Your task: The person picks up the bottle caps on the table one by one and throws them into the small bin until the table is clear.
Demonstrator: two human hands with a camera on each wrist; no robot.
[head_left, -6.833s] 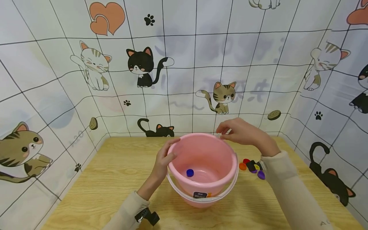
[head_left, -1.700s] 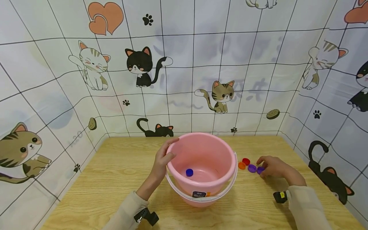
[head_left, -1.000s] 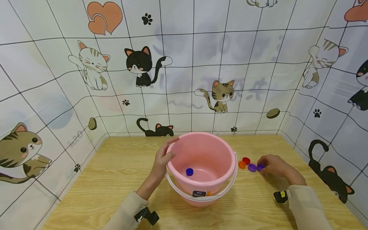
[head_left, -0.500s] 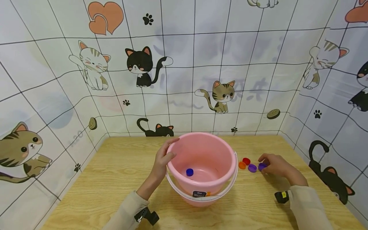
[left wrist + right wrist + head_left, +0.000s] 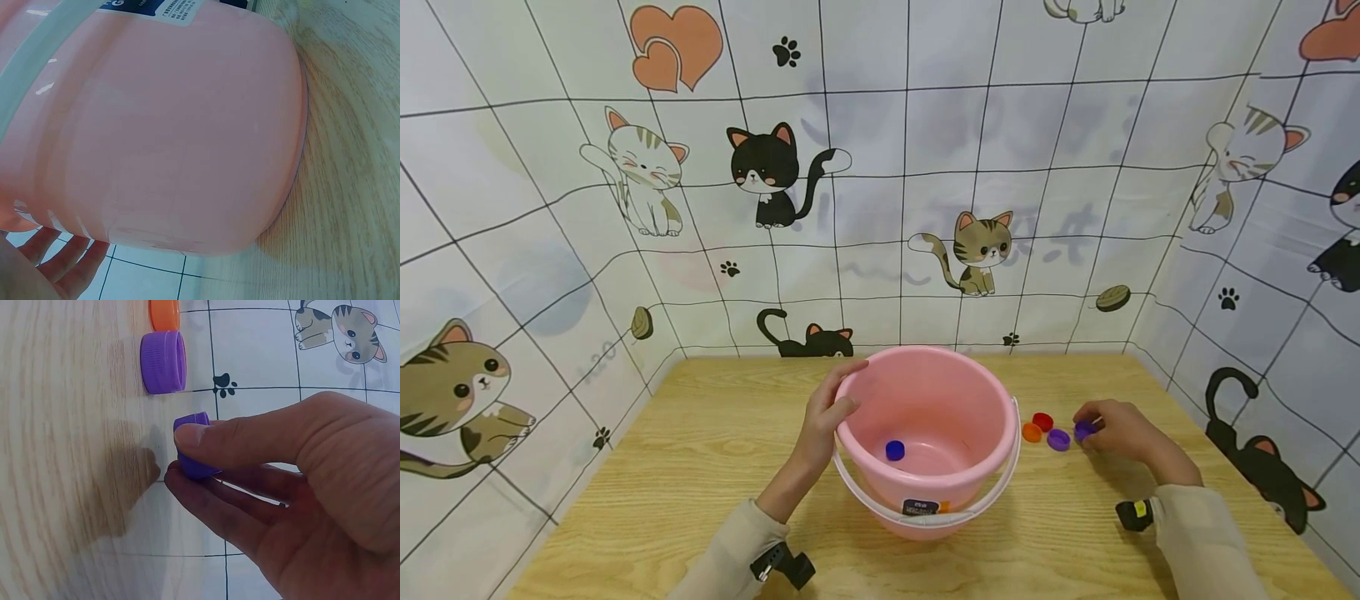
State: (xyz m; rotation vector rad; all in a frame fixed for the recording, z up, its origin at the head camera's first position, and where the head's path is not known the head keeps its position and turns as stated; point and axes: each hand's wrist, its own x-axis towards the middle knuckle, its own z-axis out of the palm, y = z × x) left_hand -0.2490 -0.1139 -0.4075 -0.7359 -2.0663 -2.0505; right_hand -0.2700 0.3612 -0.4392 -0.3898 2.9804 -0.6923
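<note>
In the head view a pink bucket [image 5: 925, 383] stands on the table with its white handle lowered to the front. My left hand [image 5: 816, 421] grips its left rim, thumb over the edge; the left wrist view shows several of the fingers [image 5: 62, 259] on the outside wall. A blue bottle cap [image 5: 895, 450] lies inside on the bottom. To the right, my right hand [image 5: 1123, 433] pinches a purple bottle cap [image 5: 1084, 430] between thumb and fingers. In the right wrist view the pinched purple cap [image 5: 199, 469] is tilted, part of it hidden by the thumb.
Just left of the right hand lie another purple cap [image 5: 1058, 440], an orange cap [image 5: 1032, 432] and a red cap [image 5: 1042, 422], close to the bucket's right side. Cat-printed sheeting [image 5: 865, 208] stands behind the wooden table [image 5: 715, 467] and on both sides.
My right hand came from the bucket's far right rim, where it held something whitish, to the caps. There it took a purple cap and shifted slightly right. Left hand and bucket stayed put.
</note>
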